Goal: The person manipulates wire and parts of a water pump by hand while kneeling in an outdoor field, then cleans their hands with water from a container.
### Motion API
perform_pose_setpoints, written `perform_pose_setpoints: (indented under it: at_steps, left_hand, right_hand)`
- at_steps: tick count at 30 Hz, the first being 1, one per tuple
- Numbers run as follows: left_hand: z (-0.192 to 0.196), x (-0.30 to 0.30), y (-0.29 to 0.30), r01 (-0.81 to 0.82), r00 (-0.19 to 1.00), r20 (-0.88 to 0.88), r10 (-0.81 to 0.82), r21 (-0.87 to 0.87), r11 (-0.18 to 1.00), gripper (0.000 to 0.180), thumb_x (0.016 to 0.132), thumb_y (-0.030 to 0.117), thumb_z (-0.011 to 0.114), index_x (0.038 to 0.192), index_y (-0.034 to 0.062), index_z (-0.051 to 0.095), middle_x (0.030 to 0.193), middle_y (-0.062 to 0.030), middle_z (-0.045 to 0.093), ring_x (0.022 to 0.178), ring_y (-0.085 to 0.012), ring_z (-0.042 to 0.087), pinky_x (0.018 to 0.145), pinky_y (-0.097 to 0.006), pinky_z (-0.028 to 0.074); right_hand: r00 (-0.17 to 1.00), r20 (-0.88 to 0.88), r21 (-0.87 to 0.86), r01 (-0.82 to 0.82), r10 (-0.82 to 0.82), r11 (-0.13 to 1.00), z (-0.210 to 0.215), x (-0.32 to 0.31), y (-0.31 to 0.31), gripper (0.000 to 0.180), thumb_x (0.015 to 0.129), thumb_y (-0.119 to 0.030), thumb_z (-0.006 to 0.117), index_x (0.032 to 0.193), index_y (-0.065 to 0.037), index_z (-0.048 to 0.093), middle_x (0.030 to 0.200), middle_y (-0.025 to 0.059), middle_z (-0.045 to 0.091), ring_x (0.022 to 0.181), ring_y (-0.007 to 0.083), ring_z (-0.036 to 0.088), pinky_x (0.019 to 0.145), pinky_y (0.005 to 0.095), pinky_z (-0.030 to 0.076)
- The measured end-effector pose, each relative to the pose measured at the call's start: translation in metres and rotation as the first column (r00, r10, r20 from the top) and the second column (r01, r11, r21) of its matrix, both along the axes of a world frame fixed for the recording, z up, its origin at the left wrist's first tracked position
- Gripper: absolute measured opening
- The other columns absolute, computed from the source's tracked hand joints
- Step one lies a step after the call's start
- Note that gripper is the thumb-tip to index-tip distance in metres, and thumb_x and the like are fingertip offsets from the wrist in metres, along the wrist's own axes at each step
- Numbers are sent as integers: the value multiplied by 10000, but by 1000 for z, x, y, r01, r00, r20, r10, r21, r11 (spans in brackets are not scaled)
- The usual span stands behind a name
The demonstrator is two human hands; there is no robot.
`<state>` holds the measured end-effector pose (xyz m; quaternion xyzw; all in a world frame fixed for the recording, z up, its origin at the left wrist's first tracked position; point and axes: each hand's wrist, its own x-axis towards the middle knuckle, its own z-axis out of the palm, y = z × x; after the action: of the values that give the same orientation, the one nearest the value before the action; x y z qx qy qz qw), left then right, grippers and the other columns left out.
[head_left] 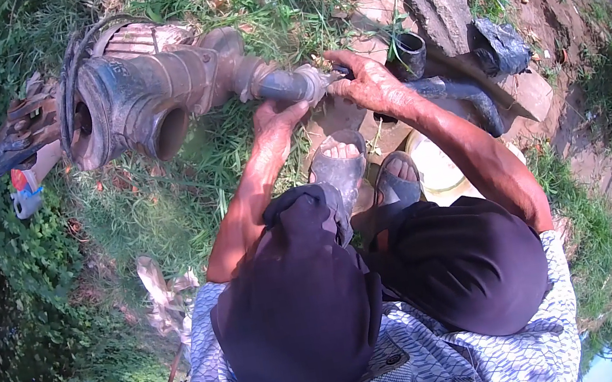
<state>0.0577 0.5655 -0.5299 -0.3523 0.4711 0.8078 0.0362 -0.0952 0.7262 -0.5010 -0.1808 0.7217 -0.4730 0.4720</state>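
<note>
A large, dirty pump-like metal body with a wide round opening lies at the upper left. From its right side runs a short grey pipe, whose end bears a pale wrapping. My left hand holds the pipe from below, thumb along its near side and fingers mostly hidden behind it. My right hand is closed at the wrapped end, thumb and fingers pinching the pale material. Something small and dark shows between its fingers; its kind is unclear.
Right of my hands lie a black pipe piece, a bent dark pipe, a stone block and a crumpled black bundle. A pale round container stands beside my sandalled feet. A red, white and blue bottle lies left.
</note>
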Motion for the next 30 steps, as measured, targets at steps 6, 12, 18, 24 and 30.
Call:
perform_pose_setpoints:
  at_steps: [6, 12, 18, 24, 30]
  left_hand:
    - [2, -2, 7, -271, 959, 170, 229, 298, 915, 335, 861, -67, 614, 1181, -14, 532, 1068, -105, 623, 952, -201, 632, 813, -276, 529]
    - [-2, 0, 25, -183, 982, 137, 128, 553, 812, 111, 900, 16, 617, 1004, -5, 585, 953, -92, 640, 841, -182, 631, 747, -257, 531]
    - [4, 1, 20, 37, 958, 252, -140, 375, 926, 176, 911, 112, 636, 1057, 33, 577, 968, -62, 644, 833, -161, 642, 685, -273, 534]
    - [-32, 13, -7, -253, 966, 134, 223, 280, 926, 295, 919, 185, 625, 1189, 85, 560, 1042, -38, 643, 893, -166, 635, 701, -322, 520]
    - [-39, -11, -25, -237, 972, 51, 231, 157, 959, 337, 951, 216, 580, 1276, 143, 528, 1088, -30, 647, 979, -172, 642, 830, -356, 550]
  right_hand:
    - [974, -217, 28, -52, 57, 998, -30, -5, -10, 250, 800, -166, 643, 997, -13, 643, 788, 64, 630, 676, 130, 575, 606, 292, 468]
    - [973, 169, 0, -158, 155, 987, -11, -14, -12, 223, 882, -215, 663, 1008, -32, 647, 792, -5, 609, 665, 66, 525, 550, 245, 422]
    - [979, 170, 142, -138, 114, 980, 0, -55, -41, 123, 879, -179, 661, 882, -56, 654, 640, -28, 563, 517, 48, 486, 442, 221, 376]
    - [989, 54, 182, -148, 141, 972, -36, -75, -89, 123, 800, -147, 726, 857, -53, 669, 670, 0, 628, 514, 83, 547, 451, 237, 442]
    - [856, -75, 83, -506, 511, 859, -52, -52, -121, 160, 759, -208, 695, 864, -88, 689, 702, 33, 645, 658, 134, 591, 604, 325, 489]
